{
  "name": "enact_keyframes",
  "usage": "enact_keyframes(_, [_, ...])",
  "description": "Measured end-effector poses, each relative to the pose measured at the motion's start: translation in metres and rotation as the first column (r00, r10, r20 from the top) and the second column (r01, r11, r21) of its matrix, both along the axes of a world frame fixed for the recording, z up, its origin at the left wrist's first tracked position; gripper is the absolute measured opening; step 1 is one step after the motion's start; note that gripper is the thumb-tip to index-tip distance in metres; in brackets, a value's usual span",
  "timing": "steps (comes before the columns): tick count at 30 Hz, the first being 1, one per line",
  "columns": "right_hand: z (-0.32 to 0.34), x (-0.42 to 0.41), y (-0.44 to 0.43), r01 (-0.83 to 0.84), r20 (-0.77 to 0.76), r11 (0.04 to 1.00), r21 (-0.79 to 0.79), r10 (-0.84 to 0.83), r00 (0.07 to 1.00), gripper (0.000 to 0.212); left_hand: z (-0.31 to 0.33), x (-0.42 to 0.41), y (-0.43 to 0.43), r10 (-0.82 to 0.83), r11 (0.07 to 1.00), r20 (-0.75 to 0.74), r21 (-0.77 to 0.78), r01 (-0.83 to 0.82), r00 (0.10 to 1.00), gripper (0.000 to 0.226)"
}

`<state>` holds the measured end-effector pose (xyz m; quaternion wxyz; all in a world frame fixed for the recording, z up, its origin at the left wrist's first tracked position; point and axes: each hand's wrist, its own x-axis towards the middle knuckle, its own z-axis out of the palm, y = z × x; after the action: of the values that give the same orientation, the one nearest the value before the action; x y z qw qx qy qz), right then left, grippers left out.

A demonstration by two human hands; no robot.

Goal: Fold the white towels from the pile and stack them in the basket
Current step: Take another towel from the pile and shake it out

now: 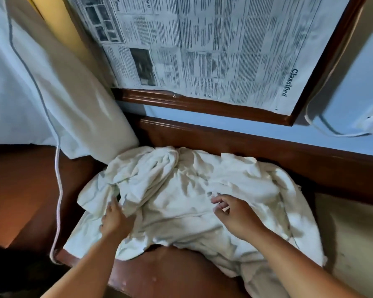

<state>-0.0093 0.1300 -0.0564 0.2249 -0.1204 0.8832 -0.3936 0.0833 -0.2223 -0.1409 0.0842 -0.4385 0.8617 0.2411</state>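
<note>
A heap of crumpled white towels (181, 190) covers a dark wooden surface (170, 269) below a window whose pane is papered over with newspaper (213, 46). A person's two bare arms reach in from the near edge. The left hand (113, 219) lies flat on the left part of the heap, its fingers straight and close together, the tips tucked under a rumpled fold and gripping nothing that can be seen. The right hand (235, 214) hovers over the middle of the heap with fingers curled and spread apart, the thumb clear of them, and holds no cloth. The towels spill over the near edge of the surface at the right. A pale curtain (58, 87) hangs at the left, its lower corner touching the heap's far side, and a white cord (58, 201) runs down beside it. No basket is in view.
</note>
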Motion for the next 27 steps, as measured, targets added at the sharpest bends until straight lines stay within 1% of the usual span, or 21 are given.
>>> enact_keyframes(2, [-0.01,0.006,-0.009,-0.002,0.04,1.0,0.022,0.001,0.999,0.017,-0.002,-0.01,-0.011,-0.08,0.996,0.085,-0.028,0.083,0.993,0.066])
enact_keyframes(3, [-0.012,0.008,-0.015,-0.009,0.059,1.0,0.024,0.008,0.998,0.017,0.0,-0.013,-0.008,-0.172,0.983,0.056,-0.049,0.174,0.984,0.052])
enact_keyframes(5, [-0.019,0.01,-0.029,0.007,0.117,1.0,0.01,-0.008,0.993,0.018,0.012,-0.013,0.013,-0.359,0.933,-0.126,-0.088,0.35,0.925,0.028])
enact_keyframes(6, [-0.022,0.01,-0.038,0.038,0.184,0.999,-0.003,-0.037,0.982,0.023,0.017,-0.01,0.029,-0.441,0.898,-0.231,-0.096,0.43,0.867,0.009])
enact_keyframes(7, [-0.024,0.01,-0.048,0.086,0.286,0.996,-0.031,-0.073,0.955,0.038,0.026,-0.003,0.047,-0.511,0.857,-0.314,-0.117,0.501,0.8,0.009])
enact_keyframes(8, [-0.026,0.009,-0.059,0.155,0.429,0.986,-0.066,-0.112,0.896,0.057,0.032,0.006,0.065,-0.572,0.815,-0.373,-0.158,0.558,0.73,0.019])
enact_keyframes(10, [-0.033,0.011,-0.079,0.341,0.694,0.93,-0.141,-0.153,0.704,0.093,0.025,0.026,0.088,-0.656,0.746,-0.417,-0.232,0.624,0.63,0.022])
enact_keyframes(11, [-0.038,0.01,-0.086,0.448,0.781,0.878,-0.171,-0.157,0.605,0.1,0.02,0.036,0.097,-0.698,0.706,-0.404,-0.248,0.664,0.591,0.023])
enact_keyframes(12, [-0.039,0.009,-0.09,0.519,0.827,0.831,-0.2,-0.14,0.544,0.093,0.013,0.045,0.105,-0.745,0.654,-0.392,-0.275,0.705,0.539,0.025])
enact_keyframes(13, [-0.036,0.011,-0.094,0.56,0.839,0.799,-0.22,-0.138,0.527,0.072,0.007,0.053,0.11,-0.793,0.597,-0.364,-0.298,0.745,0.489,0.029])
enact_keyframes(14, [-0.035,0.011,-0.096,0.596,0.815,0.766,-0.24,-0.174,0.552,0.049,0.005,0.059,0.115,-0.83,0.541,-0.355,-0.333,0.772,0.429,0.03])
enact_keyframes(15, [-0.03,0.012,-0.097,0.616,0.769,0.753,-0.233,-0.245,0.59,0.035,0.006,0.065,0.118,-0.847,0.505,-0.364,-0.326,0.8,0.387,0.027])
enact_keyframes(16, [-0.026,0.013,-0.097,0.623,0.698,0.749,-0.224,-0.322,0.639,0.032,0.008,0.069,0.118,-0.836,0.495,-0.416,-0.291,0.819,0.357,0.022])
enact_keyframes(18, [-0.002,0.013,-0.094,0.584,0.562,0.752,-0.305,-0.353,0.748,0.028,0.018,0.073,0.113,-0.736,0.552,-0.555,-0.16,0.819,0.388,0.021])
enact_keyframes(19, [0.015,0.012,-0.092,0.538,0.492,0.757,-0.37,-0.332,0.805,0.023,0.025,0.073,0.108,-0.66,0.605,-0.606,-0.079,0.792,0.444,0.029])
enact_keyframes(20, [0.032,0.01,-0.088,0.483,0.411,0.766,-0.424,-0.312,0.856,0.02,0.03,0.07,0.103,-0.582,0.683,-0.64,-0.049,0.729,0.502,0.038])
enact_keyframes(22, [0.072,0.007,-0.077,0.355,0.25,0.786,-0.505,-0.26,0.933,0.015,0.041,0.053,0.095,-0.487,0.83,-0.638,-0.124,0.544,0.596,0.058])
enact_keyframes(23, [0.093,0.005,-0.07,0.291,0.178,0.793,-0.535,-0.23,0.957,0.015,0.049,0.04,0.091,-0.459,0.873,-0.615,-0.176,0.455,0.642,0.068])
enact_keyframes(25, [0.136,-0.001,-0.056,0.156,0.019,0.806,-0.571,-0.178,0.984,0.011,0.076,0.005,0.088,-0.477,0.876,-0.591,-0.258,0.408,0.65,0.098])
enact_keyframes(26, [0.157,-0.004,-0.05,0.097,-0.07,0.809,-0.58,-0.168,0.983,0.011,0.094,-0.015,0.089,-0.527,0.849,-0.583,-0.329,0.413,0.619,0.108])
enact_keyframes(27, [0.179,-0.007,-0.044,0.034,-0.169,0.814,-0.58,-0.161,0.972,0.016,0.118,-0.035,0.092,-0.575,0.818,-0.571,-0.388,0.424,0.587,0.109])
